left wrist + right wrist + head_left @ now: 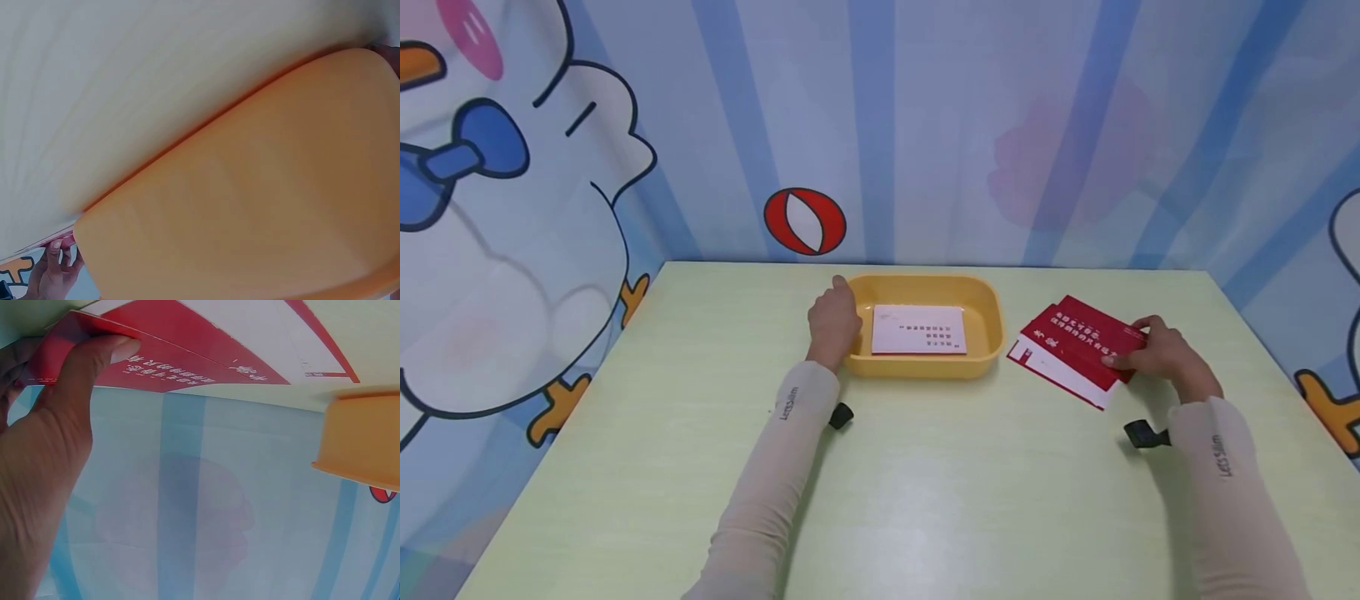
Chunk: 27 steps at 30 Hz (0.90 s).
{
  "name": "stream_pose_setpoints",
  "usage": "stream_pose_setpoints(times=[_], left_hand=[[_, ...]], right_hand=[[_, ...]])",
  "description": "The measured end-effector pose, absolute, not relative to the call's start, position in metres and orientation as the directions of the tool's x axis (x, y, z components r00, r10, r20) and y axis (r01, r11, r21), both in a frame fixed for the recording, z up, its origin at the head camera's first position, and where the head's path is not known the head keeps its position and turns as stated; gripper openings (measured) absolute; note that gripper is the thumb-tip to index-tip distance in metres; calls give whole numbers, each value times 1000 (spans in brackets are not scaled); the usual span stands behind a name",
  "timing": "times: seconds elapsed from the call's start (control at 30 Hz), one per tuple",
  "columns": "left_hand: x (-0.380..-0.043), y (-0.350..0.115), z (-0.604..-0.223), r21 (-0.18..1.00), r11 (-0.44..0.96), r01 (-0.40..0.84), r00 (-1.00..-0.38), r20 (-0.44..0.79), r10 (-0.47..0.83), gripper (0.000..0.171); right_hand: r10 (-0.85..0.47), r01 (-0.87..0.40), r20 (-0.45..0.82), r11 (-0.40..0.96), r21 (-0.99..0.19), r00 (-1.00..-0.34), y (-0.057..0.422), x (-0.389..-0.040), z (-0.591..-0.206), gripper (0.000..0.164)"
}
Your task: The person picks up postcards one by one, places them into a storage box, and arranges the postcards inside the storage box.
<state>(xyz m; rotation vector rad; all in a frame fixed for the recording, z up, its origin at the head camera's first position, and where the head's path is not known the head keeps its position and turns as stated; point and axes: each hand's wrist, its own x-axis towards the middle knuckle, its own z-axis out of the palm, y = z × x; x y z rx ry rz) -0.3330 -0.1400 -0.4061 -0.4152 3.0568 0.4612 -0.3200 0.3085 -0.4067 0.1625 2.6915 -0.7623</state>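
Observation:
A yellow plastic basin stands near the back of the table, with a white printed card lying in it. My left hand grips the basin's left rim; in the left wrist view the basin's side fills much of the picture and hides most of that hand. To the right lie several overlapping red and white cards. My right hand pinches the right end of the top red card, thumb on its printed face and fingers beneath.
The pale table meets a blue striped backdrop just behind the basin. A small black wrist camera juts from the right sleeve, and another black piece from the left one.

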Motion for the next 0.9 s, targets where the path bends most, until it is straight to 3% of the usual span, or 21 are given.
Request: stream_pose_setpoints(times=[0.9], left_hand=[[-339,-141,-406,275,921,-276,-961,-110,-255,49]], right_hand=[[68,256,-351,814,-522,-934,304,-320,-408,100]])
